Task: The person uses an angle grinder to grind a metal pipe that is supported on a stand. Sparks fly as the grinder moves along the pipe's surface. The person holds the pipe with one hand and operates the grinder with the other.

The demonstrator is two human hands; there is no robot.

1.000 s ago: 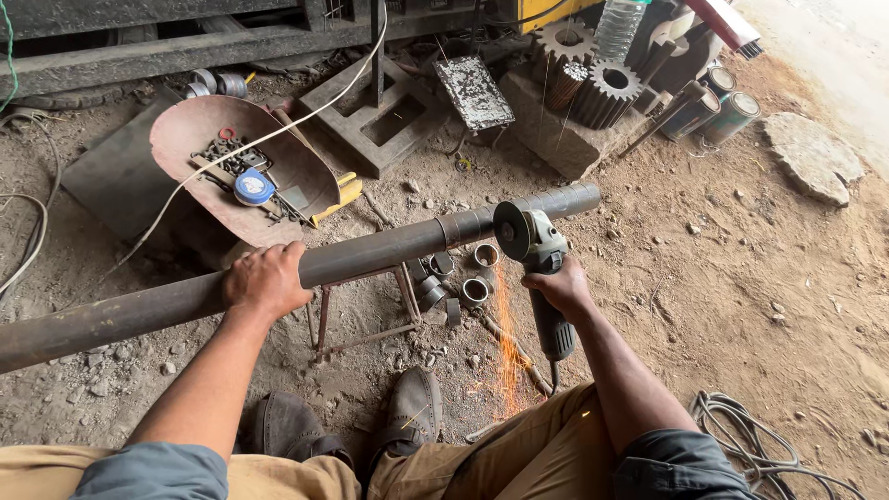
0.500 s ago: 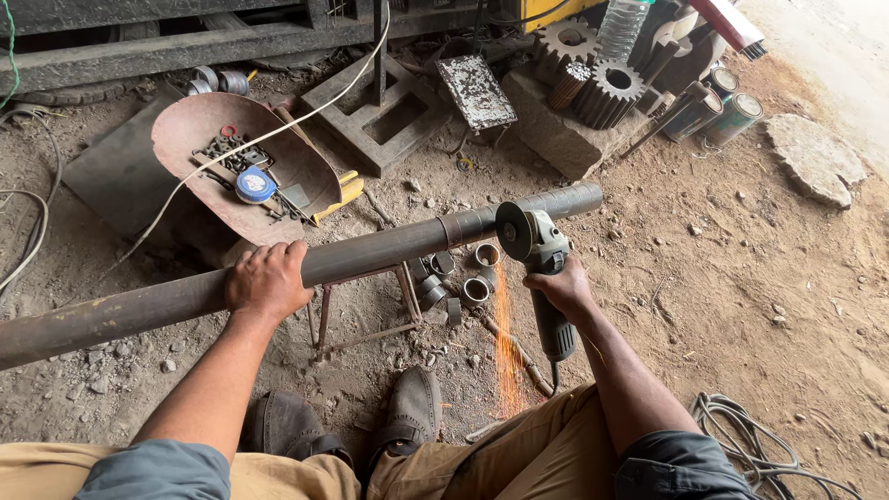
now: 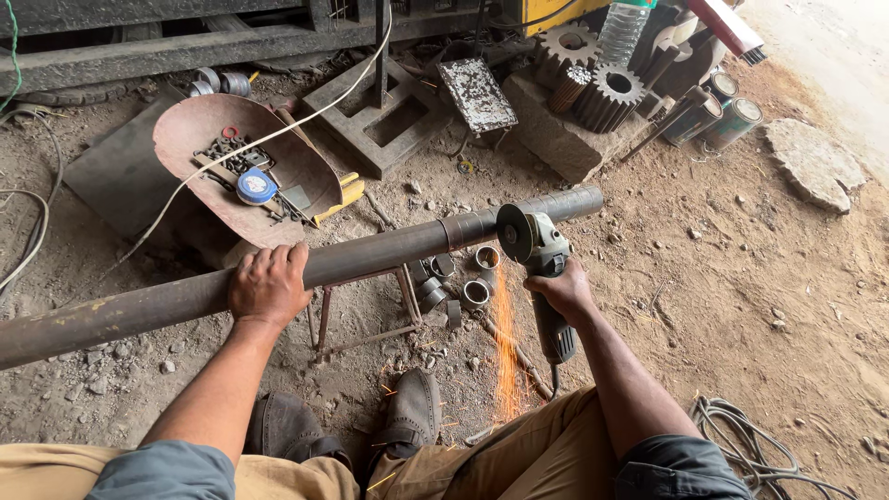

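A long dark steel pipe (image 3: 389,252) runs from the left edge to the middle right, resting on a small metal stand (image 3: 361,310). My left hand (image 3: 269,285) grips the pipe from above. My right hand (image 3: 562,289) holds an angle grinder (image 3: 540,268) whose disc (image 3: 513,233) presses on the pipe near its right end. A stream of orange sparks (image 3: 505,343) falls down toward my shoes (image 3: 412,412).
Several short cut pipe rings (image 3: 463,278) lie on the dirt under the pipe. A rusty pan (image 3: 190,139) with small parts and a blue tape measure sits at the back left. Gears (image 3: 602,88), cans (image 3: 732,116), a concrete block (image 3: 394,116) and a cable coil (image 3: 750,444) lie around.
Almost nothing differs. The grinder stays on the same spot of the pipe and sparks keep falling. My left hand keeps its grip.
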